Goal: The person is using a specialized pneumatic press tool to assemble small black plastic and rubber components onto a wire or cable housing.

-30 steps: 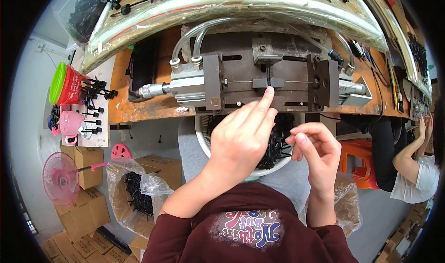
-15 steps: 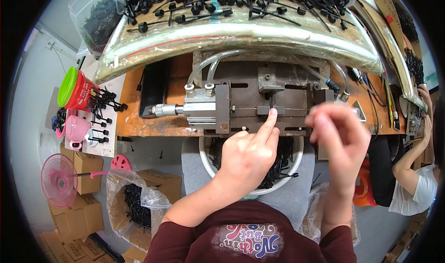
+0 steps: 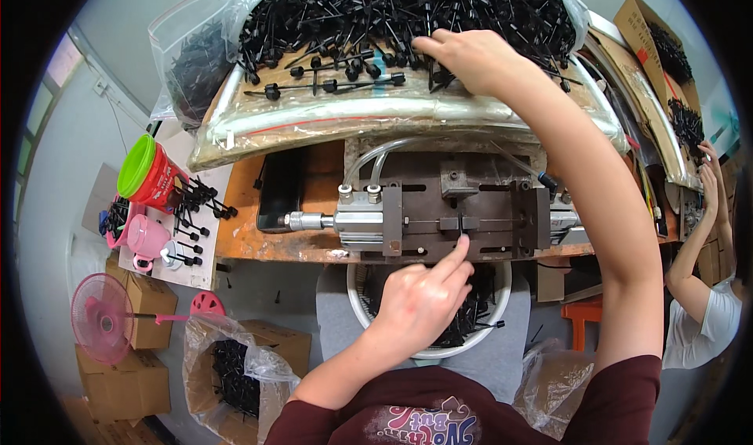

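My left hand [image 3: 423,300] points its index finger at a small black part in the slot of a dark metal clamping fixture [image 3: 427,233], the fingertip touching or nearly touching it. The other fingers are curled, and nothing shows in them. My right hand [image 3: 478,60] reaches across the fixture to the front of a big heap of black stemmed plastic parts [image 3: 337,21] on the raised tray [image 3: 314,119]. Its fingers touch the heap; whether they hold a part is hidden. Below the fixture, a white basket [image 3: 357,304] of similar parts sits between my legs.
Air cylinders with clear hoses [image 3: 361,158] flank the fixture. At left stand a red bucket with a green rim [image 3: 153,174], a pink cup [image 3: 147,237] and a pink fan [image 3: 102,318]. A bagged carton of parts [image 3: 235,374] is on the floor. Another person [image 3: 702,319] works at right.
My right hand has moved from beside the fixture's right end up and forward to the heap. My left hand keeps its pointing pose at the fixture. The whole view has shifted somewhat.
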Available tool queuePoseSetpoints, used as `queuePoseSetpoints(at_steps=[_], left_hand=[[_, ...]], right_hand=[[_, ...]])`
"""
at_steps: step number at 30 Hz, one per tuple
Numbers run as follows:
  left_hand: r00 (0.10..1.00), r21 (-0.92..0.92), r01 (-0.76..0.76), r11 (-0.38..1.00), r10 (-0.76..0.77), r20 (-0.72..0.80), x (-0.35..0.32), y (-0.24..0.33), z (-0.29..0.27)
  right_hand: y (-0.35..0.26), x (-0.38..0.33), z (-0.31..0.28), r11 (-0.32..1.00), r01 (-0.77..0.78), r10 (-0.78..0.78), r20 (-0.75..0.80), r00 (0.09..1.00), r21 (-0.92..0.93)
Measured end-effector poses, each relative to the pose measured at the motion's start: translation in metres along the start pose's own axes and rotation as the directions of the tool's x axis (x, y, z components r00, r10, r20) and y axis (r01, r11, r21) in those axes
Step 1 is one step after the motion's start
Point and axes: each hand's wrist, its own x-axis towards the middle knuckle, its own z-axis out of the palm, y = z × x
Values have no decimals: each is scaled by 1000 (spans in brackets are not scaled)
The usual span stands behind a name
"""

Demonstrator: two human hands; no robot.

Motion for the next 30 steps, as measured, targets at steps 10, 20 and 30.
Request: queuePoseSetpoints(at_steps=[10,20,30], left_hand=[[985,-324,-25,946,79,155,-47,7,1],[990,-505,-7,863,76,117,-62,6,1],[809,-828,-552,-99,-308,-502,-31,83,-106]], right_hand=[[-6,32,3,988,145,-142,-57,988,51],[12,-3,-34,864,-255,136,286,949,434],[25,2,7,974,111,-123,47,991,198]])
